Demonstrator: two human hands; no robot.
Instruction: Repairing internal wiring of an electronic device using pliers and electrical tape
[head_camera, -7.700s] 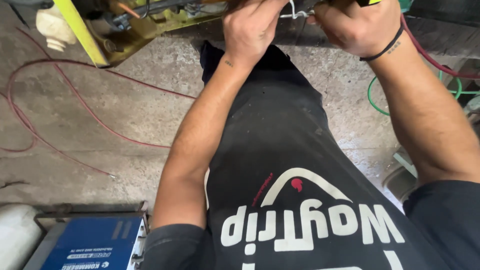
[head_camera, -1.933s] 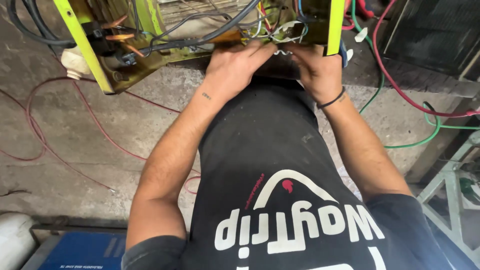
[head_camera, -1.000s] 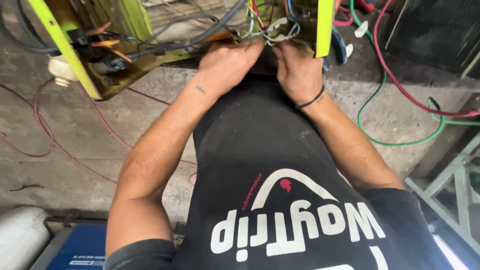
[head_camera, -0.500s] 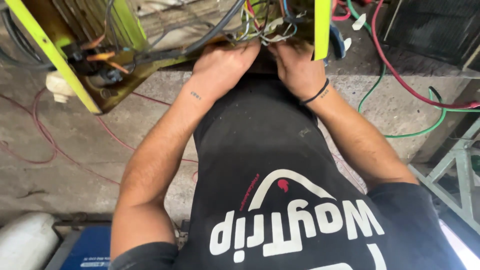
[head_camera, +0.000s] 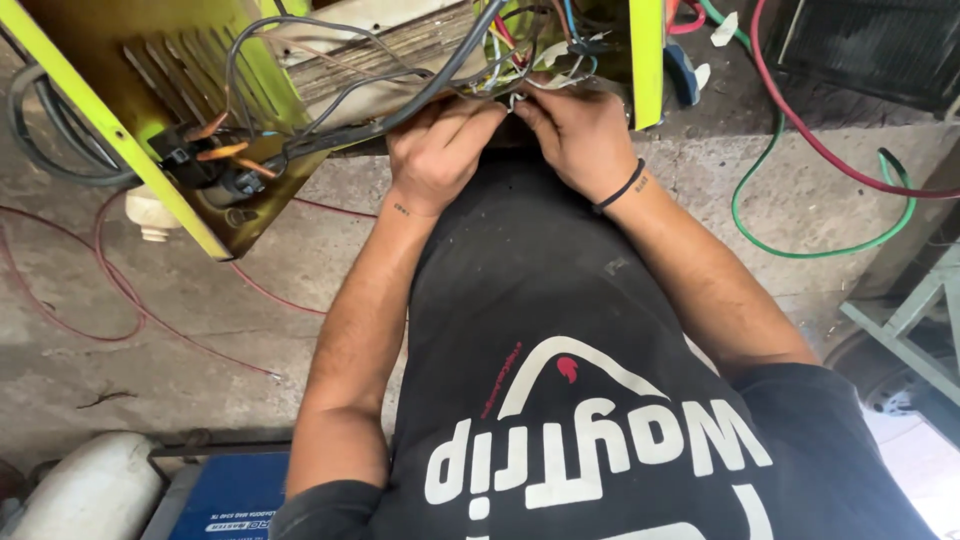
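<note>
Both hands sit lower in view than before, left hand (head_camera: 440, 150) and right hand (head_camera: 575, 130) pinching the wire bundle (head_camera: 520, 90) at the yellow-green frame's (head_camera: 645, 60) open edge (fingertips touching), bare concrete floor (head_camera: 120, 350) leftward, green hose (head_camera: 800, 240) rightward.

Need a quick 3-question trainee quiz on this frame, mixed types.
1. True or false: both hands meet at the bundle of thin wires inside the yellow-green machine frame.
2. Which wrist wears the black band? A) left B) right C) neither
3. Fill in: the green cable loops across the concrete ____.

Key
1. True: left hand and right hand pinch there, fingers together.
2. B
3. floor
</note>
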